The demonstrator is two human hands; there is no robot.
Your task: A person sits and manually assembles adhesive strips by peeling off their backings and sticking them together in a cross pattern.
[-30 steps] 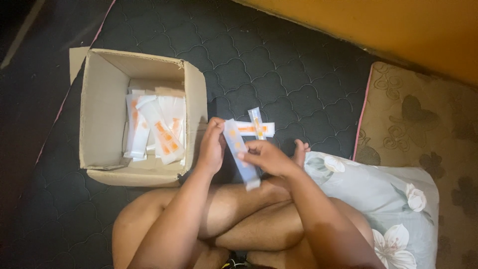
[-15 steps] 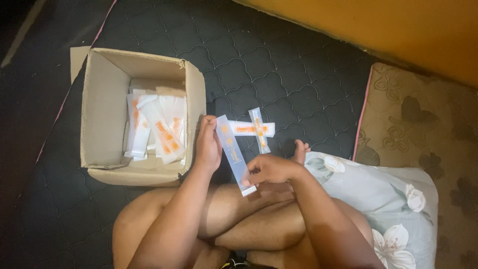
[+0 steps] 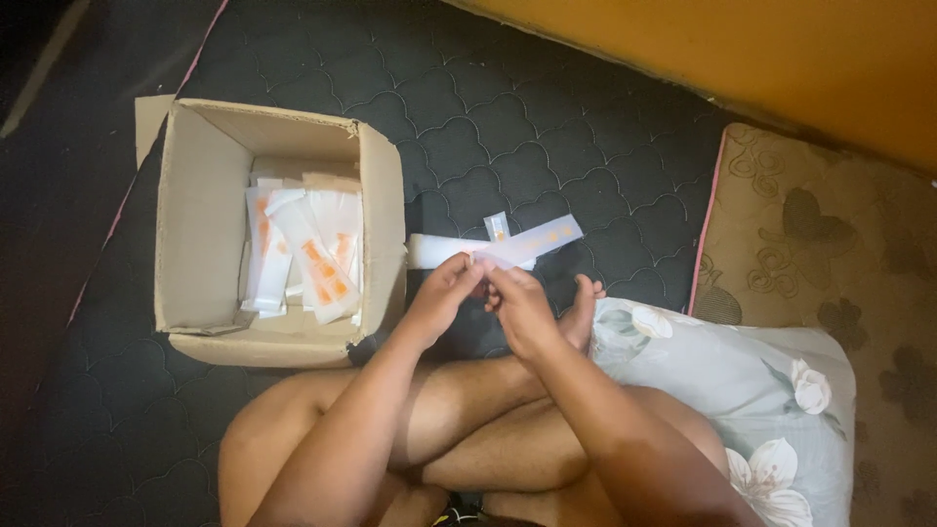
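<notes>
I sit cross-legged on a dark quilted mattress (image 3: 547,127). My left hand (image 3: 444,293) and my right hand (image 3: 517,303) meet in front of my knees, both pinching one end of a long flat white strip with orange marks (image 3: 532,241). The strip points up and to the right, away from me. Under it on the mattress lie a white flattened piece (image 3: 434,251) and a small white-and-orange piece (image 3: 497,226). An open cardboard box (image 3: 195,224) stands to the left of my hands, holding several white-and-orange flat packs (image 3: 312,259).
A pillow with a pale floral cover (image 3: 742,390) rests against my right leg. A brown patterned cushion (image 3: 830,244) lies at the right. An orange wall (image 3: 742,59) runs along the top. My bare foot (image 3: 584,303) is beside my right hand.
The strip has turned from slanting down toward me to pointing up and right. My hands have come together at its near end. A white flat piece now lies where the crossed pieces were.
</notes>
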